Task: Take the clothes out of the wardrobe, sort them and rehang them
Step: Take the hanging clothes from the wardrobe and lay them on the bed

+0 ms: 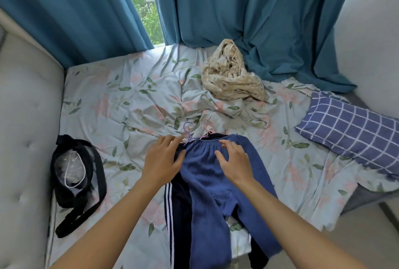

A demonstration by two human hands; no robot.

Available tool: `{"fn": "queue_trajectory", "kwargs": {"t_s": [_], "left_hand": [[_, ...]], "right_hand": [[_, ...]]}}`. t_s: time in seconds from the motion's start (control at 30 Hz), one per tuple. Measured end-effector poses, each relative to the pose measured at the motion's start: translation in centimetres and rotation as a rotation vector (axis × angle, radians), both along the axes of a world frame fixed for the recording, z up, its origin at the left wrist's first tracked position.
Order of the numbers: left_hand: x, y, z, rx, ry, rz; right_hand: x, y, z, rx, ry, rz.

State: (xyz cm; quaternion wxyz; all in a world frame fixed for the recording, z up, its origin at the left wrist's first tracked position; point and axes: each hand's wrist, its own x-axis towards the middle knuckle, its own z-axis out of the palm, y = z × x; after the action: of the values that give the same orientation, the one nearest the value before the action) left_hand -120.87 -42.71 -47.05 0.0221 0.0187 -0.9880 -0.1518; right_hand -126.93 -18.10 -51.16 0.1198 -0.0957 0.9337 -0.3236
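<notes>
Blue trousers lie on the flowered bedsheet under spread fingers of both hands; teal curtains hang beyond.

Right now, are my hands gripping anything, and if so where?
Nothing is gripped. The left hand and right hand rest, fingers spread, near the waistband of the blue fleece trousers.

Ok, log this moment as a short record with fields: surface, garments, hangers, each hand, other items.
surface: bed with floral sheet
garments: blue trousers lying over dark striped trousers
hangers: purple hanger and pink hanger at the waistbands
left hand: fingers spread, resting at the waistband's left edge
right hand: fingers spread on the blue waistband
other items: black bag, checked pillow, crumpled cream cloth, teal curtains
</notes>
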Motion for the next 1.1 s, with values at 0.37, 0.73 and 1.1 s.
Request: {"fn": "queue_trajectory", "kwargs": {"t_s": [0.37, 0.73, 1.1], "left_hand": [[8.8, 1.2, 12.2, 0.003, 0.139, -0.388], [21.0, 13.0, 16.7, -0.024, 0.152, -0.900], [38.1, 32.4, 18.0, 0.054, 0.194, -1.352]], "right_hand": [[18.7, 3.0, 13.7, 0.146, 0.229, -0.239], [41.8, 11.0, 19.4, 0.273, 0.258, -0.702], [68.2, 20.2, 20.8, 0.401, 0.195, -1.220]]}}
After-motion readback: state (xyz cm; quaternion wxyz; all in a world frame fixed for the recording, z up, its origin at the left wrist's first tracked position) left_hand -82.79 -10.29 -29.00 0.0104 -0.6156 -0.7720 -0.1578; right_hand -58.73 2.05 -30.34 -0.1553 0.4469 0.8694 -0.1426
